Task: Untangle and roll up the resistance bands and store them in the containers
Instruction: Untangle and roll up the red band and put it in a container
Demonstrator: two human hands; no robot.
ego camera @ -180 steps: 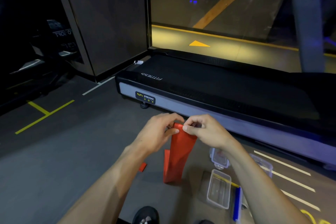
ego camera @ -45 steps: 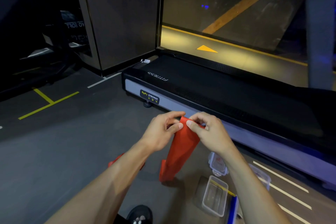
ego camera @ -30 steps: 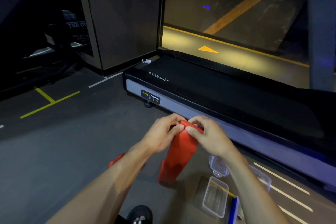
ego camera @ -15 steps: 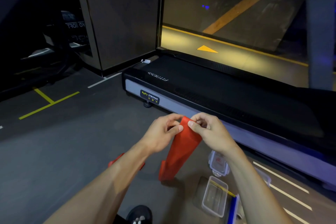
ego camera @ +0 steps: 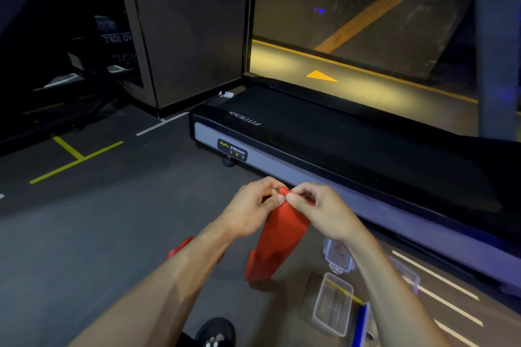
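Dim gym, dark rubber floor (ego camera: 84,234), treadmill (ego camera: 338,149) behind. A red resistance band (ego camera: 282,234) is held up in front of the body; its top edge is pinched at both corners, and the flat strip hangs down with the lower end folded on the floor. Left hand (ego camera: 248,211): grip pressed together on the band's top left corner, thumb against forefinger. Right hand (ego camera: 324,211): grip likewise pinching the top right corner, fingers curled over the edge.

The band is judged light, thin, limp and stretchy, probably slightly tacky rather than slippery, not fragile. It would likely be best taken at the top edge, both corners, so that a tight first turn can be started and rolled downward; slack grip would probably let the roll spring open.

Another red piece (ego camera: 180,248) shows behind the left forearm, connection unclear. Clear plastic containers (ego camera: 332,304) lie on the floor near the right forearm, one seemingly holding something red (ego camera: 338,253). A blue strip (ego camera: 361,324) lies beside them. A shoe (ego camera: 214,332) is seen at the bottom edge.
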